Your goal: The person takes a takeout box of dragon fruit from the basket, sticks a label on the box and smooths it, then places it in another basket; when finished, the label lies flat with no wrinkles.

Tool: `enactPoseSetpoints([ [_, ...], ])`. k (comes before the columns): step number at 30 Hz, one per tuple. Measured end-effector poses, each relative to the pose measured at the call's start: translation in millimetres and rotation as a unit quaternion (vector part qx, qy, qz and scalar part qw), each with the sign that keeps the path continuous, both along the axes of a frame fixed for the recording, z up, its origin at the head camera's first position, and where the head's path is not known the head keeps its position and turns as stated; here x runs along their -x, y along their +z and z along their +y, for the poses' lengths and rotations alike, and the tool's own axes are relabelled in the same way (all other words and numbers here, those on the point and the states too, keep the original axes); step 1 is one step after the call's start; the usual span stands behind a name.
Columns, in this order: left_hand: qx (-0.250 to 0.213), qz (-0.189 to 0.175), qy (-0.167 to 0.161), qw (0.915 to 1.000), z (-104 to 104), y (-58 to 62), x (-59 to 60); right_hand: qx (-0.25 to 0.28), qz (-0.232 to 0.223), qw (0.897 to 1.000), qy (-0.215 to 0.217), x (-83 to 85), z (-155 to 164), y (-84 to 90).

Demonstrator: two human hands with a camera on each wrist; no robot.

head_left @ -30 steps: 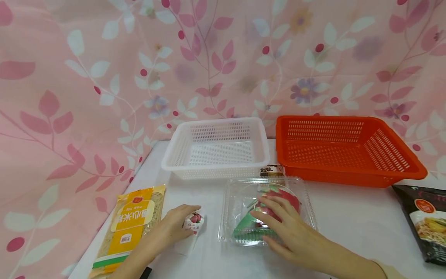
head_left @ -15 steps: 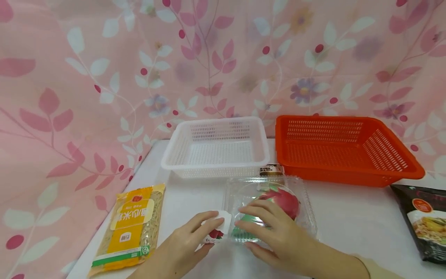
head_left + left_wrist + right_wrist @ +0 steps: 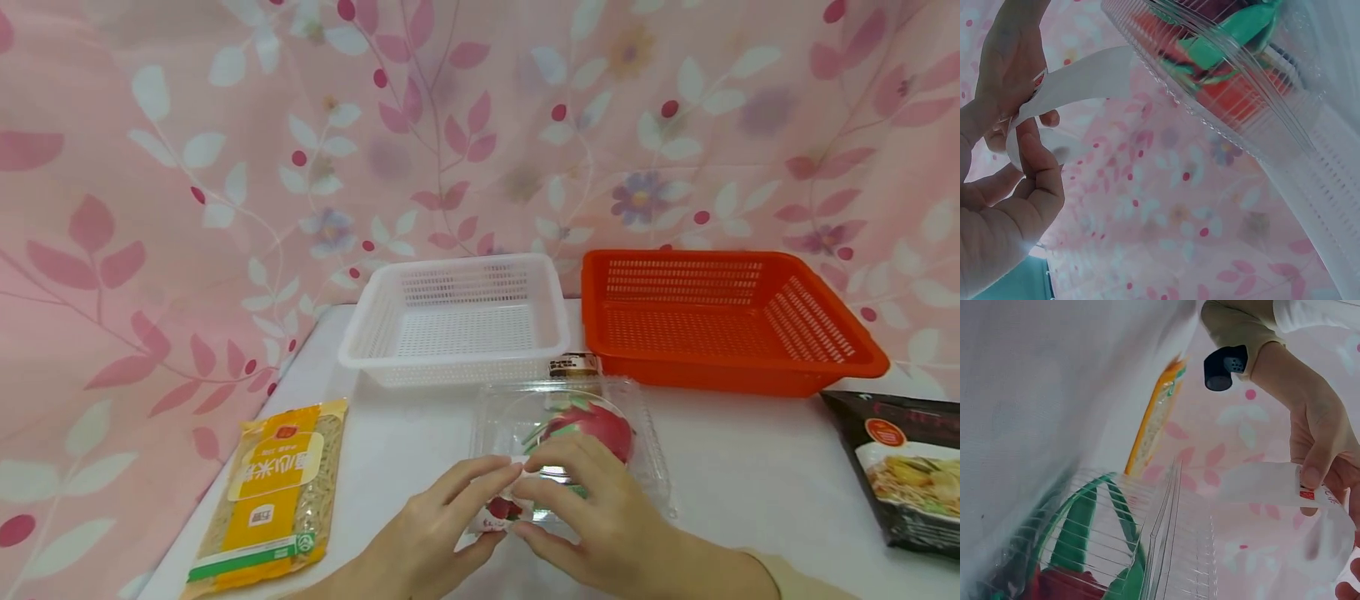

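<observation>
In the head view my left hand (image 3: 427,533) holds a roll of stickers (image 3: 501,510) printed with red fruit and red characters. My right hand (image 3: 592,508) meets it from the other side, thumb and finger pinching the roll. A white paper strip (image 3: 1091,78) trails from the roll toward a clear clamshell box in the left wrist view. That clamshell box (image 3: 652,467) sits closed just behind both hands. Inside it lies a red dragon fruit (image 3: 603,427) with green leaf-like parts, partly covered by my right fingers.
Behind the box stand a white basket (image 3: 450,364) and an orange-red basket (image 3: 712,371). A small dark-labelled jar (image 3: 573,367) is between them and the box. A yellow noodle bag (image 3: 262,500) lies on the left, a black noodle packet (image 3: 892,467) on the right.
My left hand has carried the sticker roll rightward from beside the yellow bag. My right hand has slid left off the clamshell lid to the roll. The head view has shifted slightly.
</observation>
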State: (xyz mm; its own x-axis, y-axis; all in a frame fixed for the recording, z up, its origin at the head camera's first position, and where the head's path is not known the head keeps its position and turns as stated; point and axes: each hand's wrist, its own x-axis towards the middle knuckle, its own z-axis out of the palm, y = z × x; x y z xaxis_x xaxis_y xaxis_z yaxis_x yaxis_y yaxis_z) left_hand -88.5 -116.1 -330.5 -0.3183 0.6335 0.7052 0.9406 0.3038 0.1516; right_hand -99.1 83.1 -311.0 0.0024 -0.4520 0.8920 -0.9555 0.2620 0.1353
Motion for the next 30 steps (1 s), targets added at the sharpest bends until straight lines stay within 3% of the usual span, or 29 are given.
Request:
enactPoseSetpoints([
  [9, -0.006, 0.003, -0.023, 0.9997, 11, 1.0, -0.9, 0.015, 0.028, 0.999, 0.006, 2.1, 3, 1.2],
  [15, -0.062, 0.038, -0.068, 0.9950, 16, 4.8, 0.9, 0.020, 0.019, 1.000, 0.006, 0.3, 6, 0.2],
  [20, -0.073, 0.037, -0.097, 0.9919, 17, 8.6, -0.4, 0.019, 0.016, 0.999, 0.031, 1.0, 7, 1.2],
  [25, -0.065, 0.036, -0.091, 0.9931, 16, 8.4, -0.5, 0.022, 0.020, 0.998, 0.062, 0.1, 6, 1.4],
  [30, -0.048, 0.039, -0.062, 0.9962, 13, 3.9, 0.9, 0.022, 0.030, 0.995, 0.096, 1.0, 5, 0.7],
])
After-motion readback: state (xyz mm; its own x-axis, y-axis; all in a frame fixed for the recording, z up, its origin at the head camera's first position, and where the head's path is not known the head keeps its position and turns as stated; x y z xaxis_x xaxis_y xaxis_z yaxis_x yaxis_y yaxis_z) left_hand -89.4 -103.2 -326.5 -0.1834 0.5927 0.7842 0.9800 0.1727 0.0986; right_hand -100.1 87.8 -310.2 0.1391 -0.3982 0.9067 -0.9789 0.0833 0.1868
